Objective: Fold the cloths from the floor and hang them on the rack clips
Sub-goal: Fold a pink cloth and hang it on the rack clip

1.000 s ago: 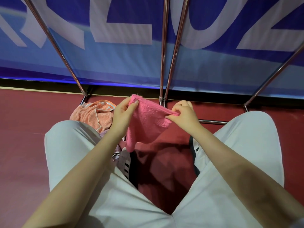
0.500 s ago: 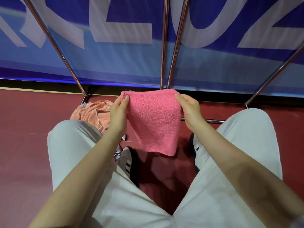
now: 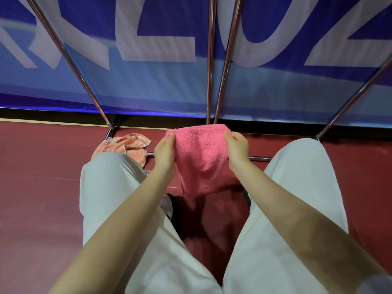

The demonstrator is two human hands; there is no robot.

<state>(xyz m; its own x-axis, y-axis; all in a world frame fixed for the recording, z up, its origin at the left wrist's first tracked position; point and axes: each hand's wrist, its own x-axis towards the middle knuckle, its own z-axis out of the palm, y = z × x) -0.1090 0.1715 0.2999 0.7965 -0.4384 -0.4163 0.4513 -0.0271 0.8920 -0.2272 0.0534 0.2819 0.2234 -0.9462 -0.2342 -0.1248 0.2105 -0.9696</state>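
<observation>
A: Main item? Quick.

B: Pink terry cloth (image 3: 199,158), folded, held up in the air between the person's knees, above the dark red floor (image 3: 38,187). Top edge runs level from hand to hand, lower part hangs down and narrows to a point.

A: Hands?

B: Left hand (image 3: 165,150) pinches the cloth's upper left corner, fingers curled over the edge. Right hand (image 3: 237,146) grips the upper right corner the same way. Both closed on the cloth, both bare forearms reach in from the bottom of the frame.

A: Other cloths?

B: One crumpled orange cloth with a white-striped border (image 3: 125,147) lies on the floor, left of the pink one, just beyond the left knee. It touches the rack's low bar, partly hidden by the leg.

A: Rack?

B: Shiny metal rack tubes (image 3: 209,60) rise right behind the pink cloth, two near the centre, one slanting off on each side. A horizontal bar (image 3: 259,158) sits low by the floor behind the hands. Clips can't be seen from here.

A: Rest?

B: Pale grey-white trousers (image 3: 106,198) on both legs, knees spread. A dark shoe with white stripes (image 3: 167,206) shows between them, below the cloth. Blue banner with large white letters (image 3: 161,39) fills the background behind the rack.
</observation>
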